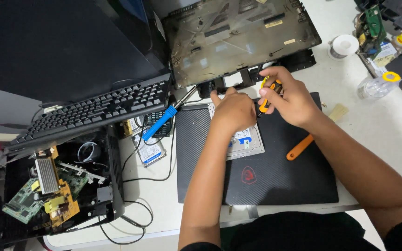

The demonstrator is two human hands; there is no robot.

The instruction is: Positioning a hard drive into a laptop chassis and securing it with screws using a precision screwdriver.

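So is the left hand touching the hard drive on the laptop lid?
Touching: the head view shows the left hand pressed on the hard drive's top end.

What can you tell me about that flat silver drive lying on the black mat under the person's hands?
The hard drive is a flat, rectangular metal box with a silvery casing and a white label with blue marks on top. It lies flat on the black carbon-patterned mat, near the mat's upper edge. The left hand rests on its upper part and hides that end. The right hand holds an orange-and-black screwdriver, tip pointing toward the drive's upper right corner; whether the tip touches it is hidden.
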